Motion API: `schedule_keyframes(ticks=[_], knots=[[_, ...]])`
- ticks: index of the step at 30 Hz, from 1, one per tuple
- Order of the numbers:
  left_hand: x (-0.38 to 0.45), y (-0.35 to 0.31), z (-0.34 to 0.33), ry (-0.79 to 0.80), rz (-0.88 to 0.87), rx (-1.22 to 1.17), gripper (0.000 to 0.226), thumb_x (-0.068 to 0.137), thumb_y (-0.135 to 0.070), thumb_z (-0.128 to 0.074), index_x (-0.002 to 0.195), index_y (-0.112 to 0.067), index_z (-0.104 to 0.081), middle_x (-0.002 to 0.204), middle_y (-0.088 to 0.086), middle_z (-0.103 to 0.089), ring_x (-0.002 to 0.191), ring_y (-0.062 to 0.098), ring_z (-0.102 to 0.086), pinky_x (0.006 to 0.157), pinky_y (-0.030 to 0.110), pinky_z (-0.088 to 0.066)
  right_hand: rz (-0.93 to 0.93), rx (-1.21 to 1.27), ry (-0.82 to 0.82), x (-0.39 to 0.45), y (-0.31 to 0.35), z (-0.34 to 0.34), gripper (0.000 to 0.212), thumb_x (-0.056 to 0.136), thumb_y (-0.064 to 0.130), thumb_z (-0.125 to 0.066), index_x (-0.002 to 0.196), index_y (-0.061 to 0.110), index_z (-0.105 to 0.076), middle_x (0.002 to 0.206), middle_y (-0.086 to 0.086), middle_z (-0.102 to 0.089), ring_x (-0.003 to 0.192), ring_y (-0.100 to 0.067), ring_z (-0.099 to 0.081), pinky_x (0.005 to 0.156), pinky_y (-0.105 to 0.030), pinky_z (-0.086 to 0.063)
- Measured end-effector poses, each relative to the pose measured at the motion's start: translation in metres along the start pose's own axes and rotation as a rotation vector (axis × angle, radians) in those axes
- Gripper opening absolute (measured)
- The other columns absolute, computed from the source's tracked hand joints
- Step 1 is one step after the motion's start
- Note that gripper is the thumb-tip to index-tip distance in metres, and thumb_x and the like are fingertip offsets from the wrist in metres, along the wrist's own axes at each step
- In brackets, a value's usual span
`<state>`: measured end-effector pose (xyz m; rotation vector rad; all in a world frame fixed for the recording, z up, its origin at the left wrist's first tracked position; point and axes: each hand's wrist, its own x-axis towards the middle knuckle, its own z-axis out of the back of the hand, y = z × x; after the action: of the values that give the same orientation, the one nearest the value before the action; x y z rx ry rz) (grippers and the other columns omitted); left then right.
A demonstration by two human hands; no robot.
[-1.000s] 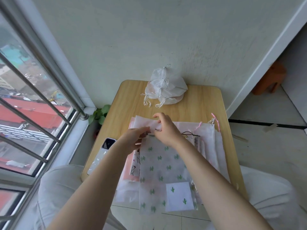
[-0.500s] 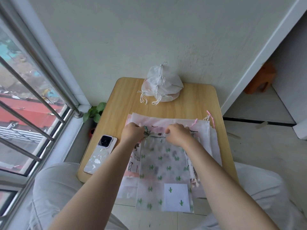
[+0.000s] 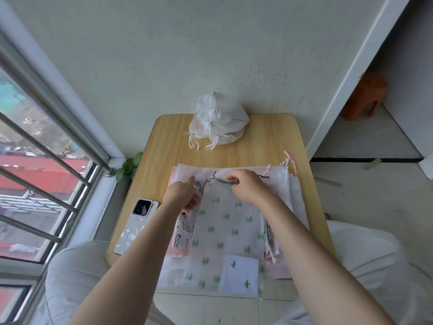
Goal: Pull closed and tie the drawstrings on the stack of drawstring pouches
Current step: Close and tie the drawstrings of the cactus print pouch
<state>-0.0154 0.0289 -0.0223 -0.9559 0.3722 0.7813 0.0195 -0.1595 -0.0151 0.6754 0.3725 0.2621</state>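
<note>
Toward the middle of the desk (image 3: 262,139), on top of the flat stack of untied pouches (image 3: 294,195), lies the cactus-print pouch (image 3: 225,233) we are working on. Its long axis runs from the near edge, where its bottom hangs over, up toward the far edge, and its mouth is the end farther from us. That mouth is the narrow, gathered end, and both our hands sit right at it.

Our right hand (image 3: 248,187) is curled, fingers pinching the dark drawstring (image 3: 226,181) where it crosses the top hem. Our left hand (image 3: 181,194) is at the mouth's left corner with fingers curled; we judge it grips the cord or hem there, though what it actually holds is hidden under the hand.

What the next pull turns on, as we see it: the cord runs crosswise, left to right, square to the pouch's long axis. So the hands should draw apart toward the left and right edges of the desk, not toward us, to cinch the mouth before knotting. The right hand is the one nearer the visible cord.

At the far edge sits the pile of tied white pouches (image 3: 220,120). A phone (image 3: 134,225) lies near the left edge.
</note>
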Motion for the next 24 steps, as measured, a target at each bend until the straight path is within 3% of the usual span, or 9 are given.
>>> schedule_keyframes(ticks=[2,5,8,13,17,20,22,24], knots=[[0.001,-0.001,-0.006,0.074,0.017,-0.113,0.065,0.098,-0.056,-0.035,0.071,-0.002,-0.062,0.060,0.009,-0.063,0.058,0.025,-0.059,0.058,0.027,-0.050,0.041,0.015,0.001,0.000,0.005,0.000,0.033,0.084,0.001,-0.046,0.103,0.016,-0.069,0.111,-0.001,-0.066,0.103,-0.021,-0.058,0.085,-0.028,-0.046],[0.009,-0.002,-0.009,0.269,0.106,-0.478,0.061,0.091,-0.060,-0.048,0.103,-0.002,-0.064,0.095,0.015,-0.070,0.084,0.030,-0.067,0.080,0.039,-0.056,0.058,0.029,0.008,0.001,0.010,-0.005,0.033,0.084,0.002,-0.049,0.102,0.019,-0.071,0.111,0.001,-0.068,0.104,-0.020,-0.060,0.091,-0.032,-0.049],[0.000,-0.009,-0.005,0.474,0.137,-0.719,0.044,0.097,-0.044,-0.049,0.101,-0.004,-0.068,0.091,0.013,-0.071,0.079,0.027,-0.066,0.076,0.037,-0.053,0.070,-0.004,0.014,-0.001,0.013,-0.008,0.034,0.084,0.003,-0.050,0.105,0.019,-0.071,0.111,-0.003,-0.068,0.104,-0.024,-0.061,0.090,-0.035,-0.050],[0.004,-0.008,0.003,0.328,-0.062,-1.140,0.026,0.102,-0.021,-0.043,0.083,-0.009,-0.056,0.063,0.002,-0.065,0.062,0.018,-0.063,0.063,0.027,-0.050,0.075,-0.051,0.033,-0.001,0.014,-0.015,0.037,0.087,0.006,-0.049,0.115,0.020,-0.069,0.121,-0.002,-0.065,0.108,-0.024,-0.060,0.090,-0.033,-0.049],[0.014,0.006,0.026,0.217,-0.023,-1.366,0.018,0.099,-0.016,-0.043,0.086,-0.009,-0.055,0.053,0.000,-0.046,0.045,0.015,-0.048,0.063,0.027,-0.049,0.065,-0.015,0.059,0.003,0.021,-0.021,0.027,0.088,0.008,-0.050,0.105,0.018,-0.070,0.103,0.000,-0.064,0.093,-0.020,-0.061,0.080,-0.032,-0.050],[0.021,0.021,0.042,0.101,0.022,-1.405,0.016,0.098,-0.014,-0.043,0.085,-0.012,-0.052,0.044,-0.005,-0.026,0.034,0.010,-0.024,0.039,0.019,-0.030,0.048,-0.009,0.045,0.010,0.023,-0.024,0.009,0.088,0.022,-0.062,0.080,0.018,-0.065,0.082,0.008,-0.058,0.078,-0.015,-0.056,0.066,-0.030,-0.045],[0.024,0.031,0.048,0.037,0.034,-1.352,0.015,0.096,-0.016,-0.043,0.084,-0.015,-0.052,0.042,-0.006,-0.023,0.033,0.008,-0.019,0.036,0.016,-0.015,-0.002,0.013,0.040,0.013,0.019,-0.023,0.036,0.085,0.041,-0.068,0.060,0.023,-0.048,0.063,0.013,-0.045,0.059,-0.010,-0.044,0.054,-0.027,-0.032],[0.026,0.039,0.050,-0.022,0.036,-1.295,0.012,0.094,-0.019,-0.045,0.084,-0.017,-0.052,0.042,-0.007,-0.023,0.033,0.008,-0.017,0.037,0.017,-0.010,-0.081,0.005,0.034,0.012,0.017,-0.021,0.055,0.084,0.057,-0.062,0.054,0.023,-0.031,0.051,0.010,-0.031,0.047,-0.012,-0.032,0.051,-0.029,-0.022]])
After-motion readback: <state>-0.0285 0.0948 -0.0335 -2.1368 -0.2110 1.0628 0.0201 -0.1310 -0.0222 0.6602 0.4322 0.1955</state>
